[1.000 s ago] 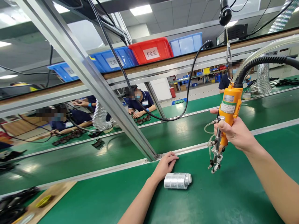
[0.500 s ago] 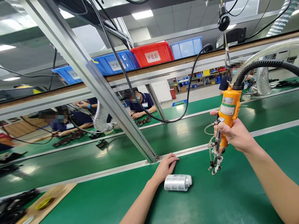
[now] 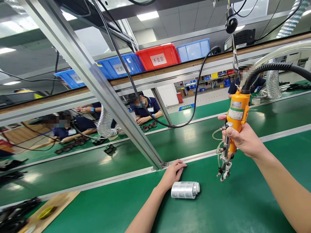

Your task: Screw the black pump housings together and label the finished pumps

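Observation:
My right hand [image 3: 246,140] is wrapped round an orange power screwdriver [image 3: 236,111], its thumb toward the metal front part. The screwdriver hangs tip down above the green bench, with a black ribbed hose and clear tubing running from its top. Its metal tip [image 3: 224,173] is clear of the bench surface. On the bench beside the metal rail lies my left hand [image 3: 173,173], palm down, fingers stretched out, holding nothing. Just in front of that hand, a roll of silvery labels [image 3: 184,190] lies on its side.
An aluminium post [image 3: 116,113] slants down to the rail. Beyond it is a green conveyor [image 3: 179,139] carrying a black part [image 3: 110,149]. Red bin [image 3: 159,58] and blue bins stand on the shelf above. Co-workers sit across. Cardboard [image 3: 58,207] with black parts lies left.
The black part on the conveyor has shifted a little to the right. My hands, the screwdriver and the label roll have hardly moved.

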### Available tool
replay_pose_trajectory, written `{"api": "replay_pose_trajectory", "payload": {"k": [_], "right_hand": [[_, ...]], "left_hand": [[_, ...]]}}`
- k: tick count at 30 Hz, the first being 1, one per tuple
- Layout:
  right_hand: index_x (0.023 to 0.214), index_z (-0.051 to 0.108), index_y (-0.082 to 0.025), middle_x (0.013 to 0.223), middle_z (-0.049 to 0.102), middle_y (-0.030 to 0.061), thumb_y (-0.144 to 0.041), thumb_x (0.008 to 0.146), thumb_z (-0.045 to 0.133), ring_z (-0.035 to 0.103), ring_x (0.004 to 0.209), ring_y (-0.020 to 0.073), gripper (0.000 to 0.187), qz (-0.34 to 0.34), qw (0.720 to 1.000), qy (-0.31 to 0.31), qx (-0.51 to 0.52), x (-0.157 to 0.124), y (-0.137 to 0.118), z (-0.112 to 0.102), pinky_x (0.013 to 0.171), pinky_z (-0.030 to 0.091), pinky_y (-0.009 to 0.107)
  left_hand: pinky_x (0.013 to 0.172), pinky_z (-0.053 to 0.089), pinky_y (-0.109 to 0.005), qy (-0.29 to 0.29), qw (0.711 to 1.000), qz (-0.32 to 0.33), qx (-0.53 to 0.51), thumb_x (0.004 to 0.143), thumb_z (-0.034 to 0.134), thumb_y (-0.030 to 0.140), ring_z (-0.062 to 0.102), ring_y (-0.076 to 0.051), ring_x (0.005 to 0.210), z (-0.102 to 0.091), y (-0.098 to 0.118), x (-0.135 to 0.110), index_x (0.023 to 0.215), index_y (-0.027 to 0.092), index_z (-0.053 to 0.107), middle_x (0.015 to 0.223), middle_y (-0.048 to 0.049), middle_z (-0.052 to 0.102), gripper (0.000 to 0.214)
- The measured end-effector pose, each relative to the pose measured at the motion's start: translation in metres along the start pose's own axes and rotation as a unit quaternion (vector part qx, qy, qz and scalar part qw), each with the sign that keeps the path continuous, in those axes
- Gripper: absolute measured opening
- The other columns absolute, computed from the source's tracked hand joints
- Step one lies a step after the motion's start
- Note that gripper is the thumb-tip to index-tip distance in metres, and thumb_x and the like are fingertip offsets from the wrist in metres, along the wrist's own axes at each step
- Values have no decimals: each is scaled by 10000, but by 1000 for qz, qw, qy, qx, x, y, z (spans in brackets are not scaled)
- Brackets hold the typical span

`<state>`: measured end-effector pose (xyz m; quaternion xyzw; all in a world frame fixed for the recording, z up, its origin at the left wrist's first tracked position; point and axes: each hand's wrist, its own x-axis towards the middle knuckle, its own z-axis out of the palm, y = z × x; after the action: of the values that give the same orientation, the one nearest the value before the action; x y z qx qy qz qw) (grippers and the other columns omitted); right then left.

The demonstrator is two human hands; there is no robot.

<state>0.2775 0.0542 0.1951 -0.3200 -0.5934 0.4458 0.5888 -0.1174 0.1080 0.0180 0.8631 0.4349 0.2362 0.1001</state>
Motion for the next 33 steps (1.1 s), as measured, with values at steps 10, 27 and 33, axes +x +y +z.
{"api": "replay_pose_trajectory", "payload": {"k": [10, 27, 33], "right_hand": [[1420, 558, -231, 747, 629, 10, -658, 825, 806, 580, 659, 183, 773, -3, 1000, -12, 2, 1, 0, 0, 608, 494, 298], [1395, 545, -214, 769, 623, -4, -645, 791, 836, 585, 671, 165, 797, 1, 1000, -10, 15, 0, -4, 4, 662, 520, 306], [1361, 553, -196, 732, 613, -28, -560, 770, 879, 576, 634, 136, 767, 5, 999, -20, 45, 6, -1, 7, 631, 515, 273]], "left_hand": [[927, 569, -354, 7, 1000, -1, -7, 1055, 468, 211, 689, -234, 995, -1, 3, 1, 1074, 225, 742, 1108, -98, 677, 274], [953, 568, -378, 11, 1000, -9, -11, 1031, 486, 209, 695, -248, 1028, 4, -2, 4, 1071, 213, 797, 1127, -115, 686, 314], [944, 583, -371, 6, 1000, -22, -13, 1061, 482, 286, 706, -240, 1016, -12, 3, -4, 1075, 219, 796, 1109, -111, 706, 321]]}}
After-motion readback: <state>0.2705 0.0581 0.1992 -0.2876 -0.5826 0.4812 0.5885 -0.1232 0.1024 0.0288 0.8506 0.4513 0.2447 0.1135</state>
